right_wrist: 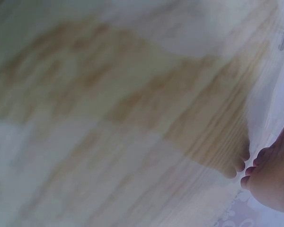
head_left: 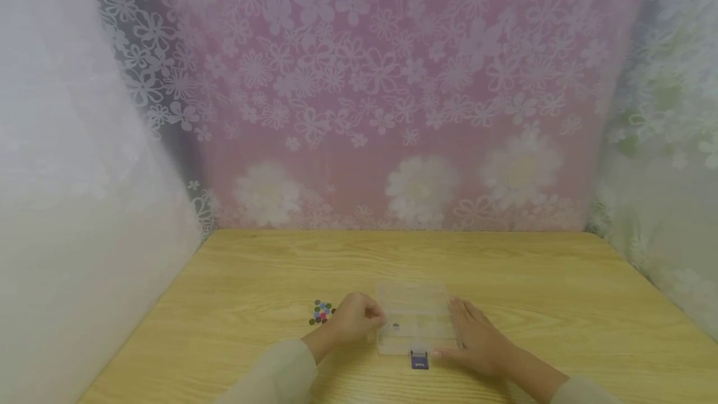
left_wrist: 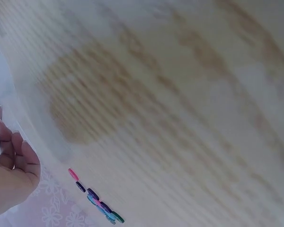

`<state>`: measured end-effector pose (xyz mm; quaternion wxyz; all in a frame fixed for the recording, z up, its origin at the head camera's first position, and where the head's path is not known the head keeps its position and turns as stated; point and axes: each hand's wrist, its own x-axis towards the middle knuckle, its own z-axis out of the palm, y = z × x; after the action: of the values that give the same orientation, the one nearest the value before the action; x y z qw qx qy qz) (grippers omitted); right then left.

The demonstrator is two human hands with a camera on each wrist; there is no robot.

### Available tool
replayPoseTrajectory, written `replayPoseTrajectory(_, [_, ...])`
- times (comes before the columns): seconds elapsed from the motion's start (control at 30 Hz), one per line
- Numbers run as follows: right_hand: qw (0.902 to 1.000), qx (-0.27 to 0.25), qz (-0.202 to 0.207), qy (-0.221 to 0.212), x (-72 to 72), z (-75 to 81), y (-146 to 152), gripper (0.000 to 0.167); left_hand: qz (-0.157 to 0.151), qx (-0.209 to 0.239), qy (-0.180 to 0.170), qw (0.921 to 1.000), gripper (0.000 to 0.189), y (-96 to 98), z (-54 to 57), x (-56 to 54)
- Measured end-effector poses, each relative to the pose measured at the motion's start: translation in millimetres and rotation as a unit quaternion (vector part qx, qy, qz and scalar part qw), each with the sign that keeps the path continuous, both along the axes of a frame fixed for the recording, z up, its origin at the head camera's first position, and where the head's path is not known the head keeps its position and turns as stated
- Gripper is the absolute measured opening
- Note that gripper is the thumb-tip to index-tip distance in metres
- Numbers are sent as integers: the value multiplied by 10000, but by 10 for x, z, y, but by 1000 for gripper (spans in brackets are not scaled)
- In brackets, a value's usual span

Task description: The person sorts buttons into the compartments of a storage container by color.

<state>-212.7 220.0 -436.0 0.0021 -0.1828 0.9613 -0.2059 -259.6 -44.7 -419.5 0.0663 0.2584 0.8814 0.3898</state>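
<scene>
A clear plastic box point(head_left: 415, 320) with compartments and a dark blue latch point(head_left: 419, 360) at its front stands on the table. My left hand point(head_left: 356, 317) is at its left edge, fingers curled in with the tips close together right at the rim. In the left wrist view, this left hand point(left_wrist: 14, 163) shows beside a thin clear edge; I cannot tell what is between its fingertips. A small dark disc point(head_left: 396, 325) shows through the plastic near those fingertips. My right hand point(head_left: 479, 338) rests along the box's right side, fingers extended and thumb spread toward the front.
Several small coloured discs point(head_left: 321, 313), in green, blue, pink and dark tones, lie on the wooden table point(head_left: 269, 273) left of my left hand. A pink floral curtain point(head_left: 392, 80) hangs behind the table, with pale curtains at both sides.
</scene>
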Motion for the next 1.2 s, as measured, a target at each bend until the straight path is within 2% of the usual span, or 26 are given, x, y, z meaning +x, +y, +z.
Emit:
replayPoseTrajectory(0.2, [10000, -14, -18, 10, -12, -8, 4, 107, -11, 29, 56, 10000, 8, 8, -3, -18])
replayPoseTrajectory(0.33, [10000, -5, -25, 50, -13, -13, 3, 107, -55, 70, 215, 9997, 9, 5, -7, -18])
replayPoseTrajectory(0.63, [9999, 60, -37, 106, -18, -33, 16, 107, 101, 204, 504, 9985, 9, -30, -15, -22])
replayPoseTrajectory(0.77, [9999, 66, -24, 111, -13, -35, 16, 107, 35, 286, 660, 9974, 8, -69, -39, -32])
replayPoseTrajectory(0.93, [9998, 77, -5, 181, -12, -39, 11, 106, -42, 448, 653, 9968, 9, -142, -34, -37])
replayPoseTrajectory(1.2, [9997, 108, -21, 209, -21, -47, 12, 107, 156, 360, 768, 9963, 11, -258, 11, -34])
